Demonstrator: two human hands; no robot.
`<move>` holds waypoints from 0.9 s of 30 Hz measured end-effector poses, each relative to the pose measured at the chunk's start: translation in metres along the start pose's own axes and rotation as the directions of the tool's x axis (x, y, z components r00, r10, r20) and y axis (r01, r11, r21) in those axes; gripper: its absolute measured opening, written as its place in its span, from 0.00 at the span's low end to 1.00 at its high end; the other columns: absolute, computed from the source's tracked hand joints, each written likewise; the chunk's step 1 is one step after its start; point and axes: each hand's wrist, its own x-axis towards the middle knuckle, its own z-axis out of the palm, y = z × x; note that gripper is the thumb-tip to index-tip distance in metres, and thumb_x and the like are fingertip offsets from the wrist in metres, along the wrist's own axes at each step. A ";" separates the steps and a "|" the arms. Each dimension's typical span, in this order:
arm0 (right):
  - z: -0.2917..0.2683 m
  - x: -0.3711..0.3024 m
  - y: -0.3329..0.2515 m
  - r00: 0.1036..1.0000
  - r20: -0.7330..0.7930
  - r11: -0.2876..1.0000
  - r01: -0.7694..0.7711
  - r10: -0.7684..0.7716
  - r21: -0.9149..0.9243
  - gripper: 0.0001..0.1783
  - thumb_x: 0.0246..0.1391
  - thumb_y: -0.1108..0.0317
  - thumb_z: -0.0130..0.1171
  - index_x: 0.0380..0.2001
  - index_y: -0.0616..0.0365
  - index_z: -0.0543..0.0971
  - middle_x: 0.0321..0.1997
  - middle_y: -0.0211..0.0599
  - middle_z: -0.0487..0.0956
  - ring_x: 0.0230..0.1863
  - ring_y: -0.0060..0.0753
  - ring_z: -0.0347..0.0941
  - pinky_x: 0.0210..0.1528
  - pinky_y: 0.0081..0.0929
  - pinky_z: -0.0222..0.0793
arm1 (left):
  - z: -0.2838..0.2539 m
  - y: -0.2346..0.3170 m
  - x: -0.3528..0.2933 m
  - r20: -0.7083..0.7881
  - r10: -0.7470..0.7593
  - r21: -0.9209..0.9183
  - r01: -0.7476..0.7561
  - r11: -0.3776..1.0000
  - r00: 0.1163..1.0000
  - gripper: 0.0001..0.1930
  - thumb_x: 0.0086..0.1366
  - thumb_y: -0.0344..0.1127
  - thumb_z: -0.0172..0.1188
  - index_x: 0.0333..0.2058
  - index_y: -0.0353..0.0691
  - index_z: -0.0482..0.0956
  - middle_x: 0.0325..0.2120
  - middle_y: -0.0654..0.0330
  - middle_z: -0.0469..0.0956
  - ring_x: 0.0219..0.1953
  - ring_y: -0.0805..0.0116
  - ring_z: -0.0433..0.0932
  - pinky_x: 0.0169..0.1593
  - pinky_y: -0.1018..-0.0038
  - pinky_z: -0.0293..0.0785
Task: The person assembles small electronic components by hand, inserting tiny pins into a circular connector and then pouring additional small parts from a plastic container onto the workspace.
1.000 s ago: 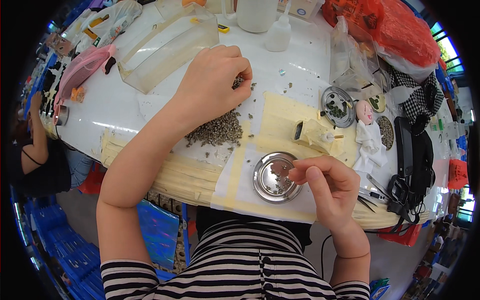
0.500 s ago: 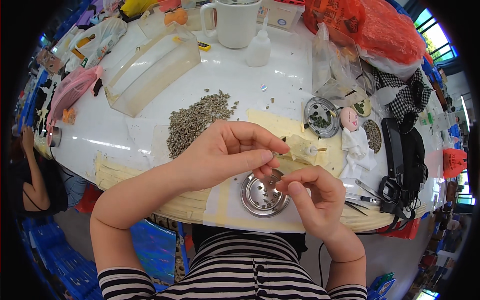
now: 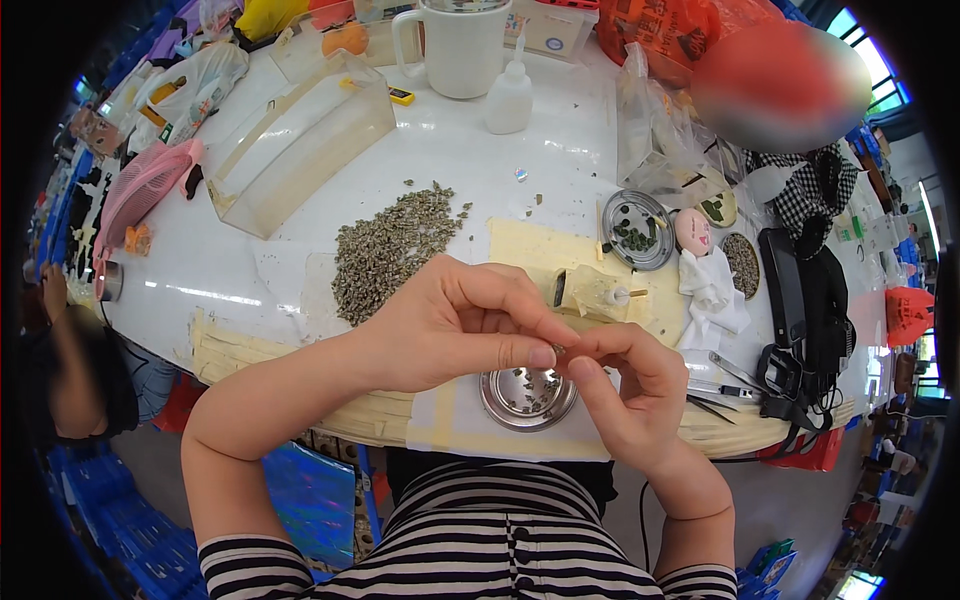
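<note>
My left hand (image 3: 470, 325) holds a tiny grey metal-looking piece (image 3: 558, 349) in a pinch between thumb and forefinger. Against those fingertips, my right hand (image 3: 630, 395) brings its own thumb and forefinger together; anything between them is too small to make out. Just below both hands sits a round shiny metal dish (image 3: 490, 405) with several small pieces in it, partly covered by my fingers. Beyond my left hand a heap of small grey-brown metallic pieces (image 3: 390, 250) spreads over the white table (image 3: 270, 290).
A clear tray (image 3: 310, 150), a white mug (image 3: 462, 50) and a squeeze bottle (image 3: 510, 100) stand farther back. To the right are a dish of dark green pieces (image 3: 637, 235), a taped block (image 3: 600, 292), crumpled tissue (image 3: 712, 295), tweezers (image 3: 735, 373) and a black strapped device (image 3: 785, 320).
My right hand's fingertips have come up to meet those of my left, closing the small gap between them. My left hand has shifted slightly down and right.
</note>
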 end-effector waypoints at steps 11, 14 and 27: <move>-0.004 -0.001 -0.002 0.965 0.136 0.921 -0.255 0.223 0.294 0.07 0.60 0.76 0.59 0.40 0.67 0.78 0.35 0.35 0.83 0.36 0.21 0.79 0.41 0.19 0.74 | 0.004 -0.008 -0.003 0.008 0.241 0.397 -0.224 0.890 0.971 0.13 0.54 0.21 0.70 0.39 0.39 0.87 0.31 0.63 0.79 0.34 0.75 0.76 0.40 0.79 0.72; -0.005 -0.002 -0.002 0.966 0.153 0.928 -0.246 0.210 0.280 0.06 0.61 0.76 0.58 0.40 0.67 0.78 0.35 0.35 0.82 0.36 0.21 0.79 0.41 0.20 0.75 | 0.004 -0.008 -0.002 0.011 0.322 0.503 -0.284 0.816 0.947 0.12 0.53 0.23 0.71 0.37 0.40 0.87 0.30 0.62 0.82 0.33 0.73 0.78 0.39 0.78 0.73; -0.005 -0.001 -0.004 0.967 0.148 0.935 -0.239 0.205 0.263 0.06 0.62 0.75 0.57 0.39 0.68 0.78 0.35 0.36 0.82 0.37 0.22 0.80 0.43 0.20 0.76 | 0.003 -0.007 -0.004 0.020 0.375 0.591 -0.314 0.743 0.927 0.09 0.52 0.23 0.72 0.33 0.40 0.86 0.29 0.60 0.83 0.32 0.69 0.80 0.37 0.76 0.75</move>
